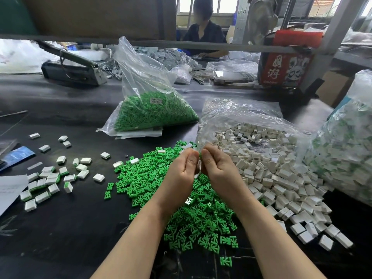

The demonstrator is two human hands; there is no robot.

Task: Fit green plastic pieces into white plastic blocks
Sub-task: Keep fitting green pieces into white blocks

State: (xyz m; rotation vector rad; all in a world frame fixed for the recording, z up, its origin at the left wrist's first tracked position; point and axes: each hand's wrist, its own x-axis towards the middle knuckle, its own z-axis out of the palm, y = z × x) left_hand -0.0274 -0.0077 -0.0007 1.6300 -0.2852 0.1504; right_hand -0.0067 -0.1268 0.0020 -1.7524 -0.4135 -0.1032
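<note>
I see my left hand (184, 168) and right hand (216, 168) pinched together, gripping something tiny, barely visible; green pieces (181, 210) lie directly beneath, white blocks (281, 178) rightward, nearer my right.

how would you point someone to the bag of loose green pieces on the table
Start at the black table and look past the hands to its middle. The clear bag of green pieces stands there, top open. The clear bag beside it spills white blocks instead.

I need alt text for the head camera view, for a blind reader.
Two hands, left hand and right hand, pinch a small part together above a pile of green pieces on a black table. White blocks spill from a bag at right.
</note>
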